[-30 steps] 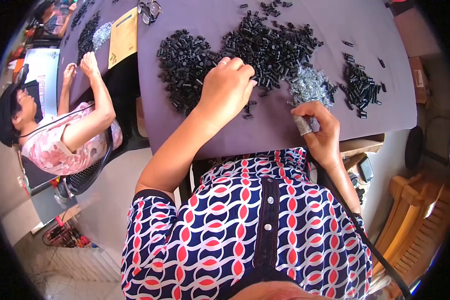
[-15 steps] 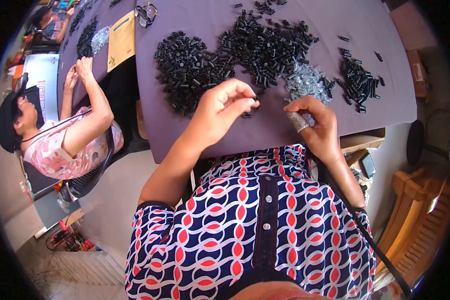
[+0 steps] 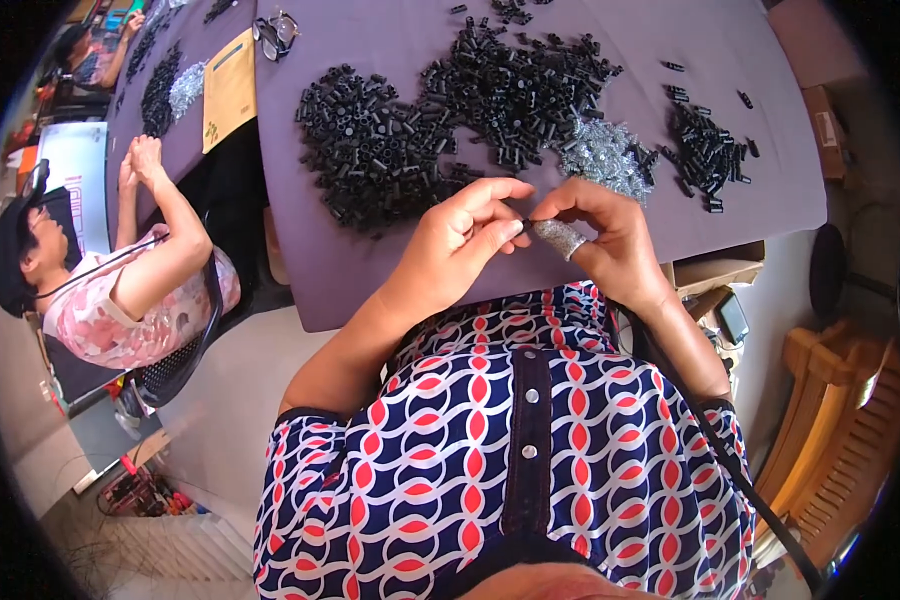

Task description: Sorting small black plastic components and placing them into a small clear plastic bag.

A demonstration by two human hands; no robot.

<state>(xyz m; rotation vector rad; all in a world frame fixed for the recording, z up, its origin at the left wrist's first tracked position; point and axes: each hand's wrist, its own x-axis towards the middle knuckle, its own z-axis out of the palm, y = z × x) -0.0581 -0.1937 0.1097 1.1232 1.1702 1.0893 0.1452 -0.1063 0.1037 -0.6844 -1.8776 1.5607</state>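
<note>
A small dark piece (image 3: 525,227) sits at the tips of your fingers, in the narrow space where your two hands meet, just above the near edge of the surface. Your left hand (image 3: 452,235) pinches it between thumb and forefinger, the other fingers curled in. Your right hand (image 3: 612,240) comes in from the other side, its fingertips nearly closed beside the piece; you cannot tell whether they hold anything. A silvery wrap (image 3: 560,240) covers one of its digits. Beyond your hands, the purple-grey surface (image 3: 670,30) carries a broad heap of black cylinders (image 3: 365,150) to the left, a second black heap (image 3: 515,90) farther back, a pile of small silvery pieces (image 3: 607,160) touching that heap's near right side, and a looser black cluster (image 3: 712,155) to the right. Eyeglasses (image 3: 276,36) lie at the far left, near a tan envelope (image 3: 230,95). Past your left arm, a co-worker (image 3: 140,295) in a dark cap sits with hands together; on your right stands a slatted wooden chair (image 3: 820,390).
</note>
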